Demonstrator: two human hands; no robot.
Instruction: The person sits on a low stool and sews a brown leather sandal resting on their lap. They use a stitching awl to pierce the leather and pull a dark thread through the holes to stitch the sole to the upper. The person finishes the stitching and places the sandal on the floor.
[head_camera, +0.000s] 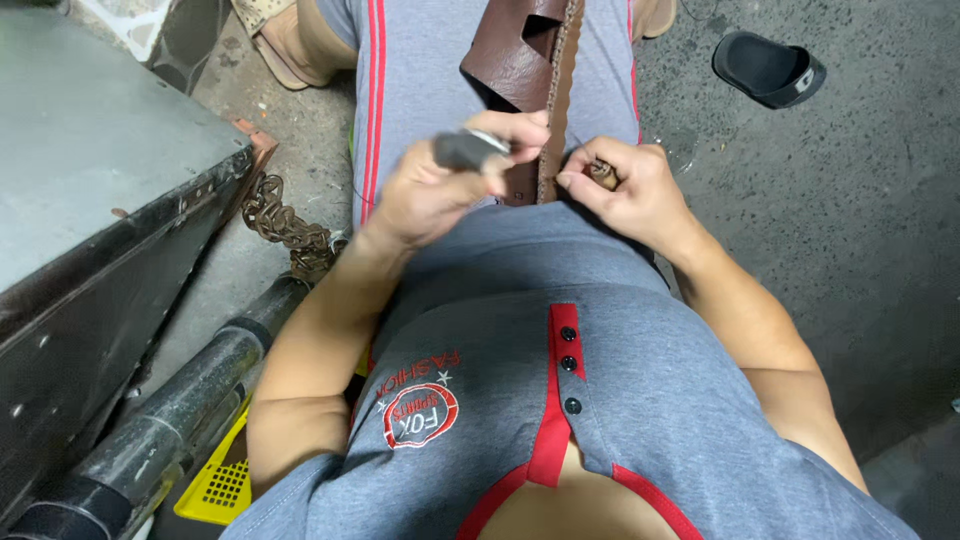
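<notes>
I see rough grey concrete floor (850, 250), a black sandal (768, 67) upper right. My left hand (440, 185) grips a dark tool (468, 150); right hand (630, 190) pinches the brown leather strap (530, 60) top centre.

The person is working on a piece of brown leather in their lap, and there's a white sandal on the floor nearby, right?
Not quite: the sandal is black, not white, as the head view shows. The rest holds: both hands, left hand and right hand, work the brown leather piece over the lap.
</notes>
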